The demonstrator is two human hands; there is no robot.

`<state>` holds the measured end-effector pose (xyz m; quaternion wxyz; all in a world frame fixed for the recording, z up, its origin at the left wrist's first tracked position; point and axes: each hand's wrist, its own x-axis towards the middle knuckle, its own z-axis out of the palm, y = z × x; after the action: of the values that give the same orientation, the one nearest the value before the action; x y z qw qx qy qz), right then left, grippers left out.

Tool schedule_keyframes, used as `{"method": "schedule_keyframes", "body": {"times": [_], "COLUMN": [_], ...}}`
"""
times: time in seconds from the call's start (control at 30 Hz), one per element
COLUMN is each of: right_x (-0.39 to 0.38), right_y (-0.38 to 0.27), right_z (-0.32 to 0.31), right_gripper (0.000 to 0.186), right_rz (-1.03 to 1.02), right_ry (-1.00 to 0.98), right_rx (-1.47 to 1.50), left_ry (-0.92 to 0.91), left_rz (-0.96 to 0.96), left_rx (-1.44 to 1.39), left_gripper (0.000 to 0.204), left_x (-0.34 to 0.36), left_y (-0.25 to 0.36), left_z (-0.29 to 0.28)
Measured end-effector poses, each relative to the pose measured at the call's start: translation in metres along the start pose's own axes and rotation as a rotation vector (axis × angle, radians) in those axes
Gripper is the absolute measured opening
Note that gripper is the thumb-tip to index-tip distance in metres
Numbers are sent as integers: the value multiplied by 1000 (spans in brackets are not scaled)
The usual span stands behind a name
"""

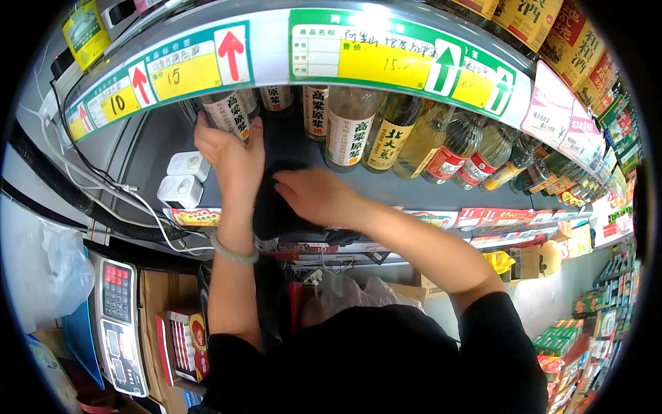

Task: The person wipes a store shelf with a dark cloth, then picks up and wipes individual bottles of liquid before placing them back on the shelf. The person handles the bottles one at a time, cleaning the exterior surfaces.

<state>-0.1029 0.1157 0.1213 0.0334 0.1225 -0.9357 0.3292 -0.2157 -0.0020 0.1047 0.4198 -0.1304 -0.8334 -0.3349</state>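
My left hand [233,153] reaches up to the shelf, its fingers wrapped round a glass bottle [226,114] with a white label, at the left end of the row. The bottle's top is hidden behind the price strip. Close by on the right, my right hand [318,197] is closed on a black cloth [279,210] that hangs over the shelf's front edge. Bare dark shelf board [283,141] shows between my hands and the bottles behind. A larger clear bottle [348,134] with a similar white label stands to the right of my right hand.
Bottles with yellow labels [391,141] and red labels [445,155] continue rightward. Two white plug blocks [185,181] sit on the shelf's left end, beside loose cables [148,207]. A price strip [372,50] crosses above. A scale [118,324] lies at lower left.
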Motion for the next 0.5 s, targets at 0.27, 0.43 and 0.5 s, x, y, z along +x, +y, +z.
{"method": "schedule_keyframes", "body": {"times": [0.27,0.43,0.5], "right_x": [-66,-74,-74], "right_y": [-2,8,6], "right_z": [21,22,23], "right_gripper": [38,39,39], "right_rz": [144,-5,-66], "right_ry": [890,980,983], "right_rx": [1145,1032,1038], "left_ry": [-432,-483,-464], "left_rz": [127,-19,-35], "left_rx": [-576,-603,-588], "left_gripper": [69,65,65], "left_x": [-13,-17,-18], "left_y": [105,115,113], "left_z": [-9,-7,-11]}}
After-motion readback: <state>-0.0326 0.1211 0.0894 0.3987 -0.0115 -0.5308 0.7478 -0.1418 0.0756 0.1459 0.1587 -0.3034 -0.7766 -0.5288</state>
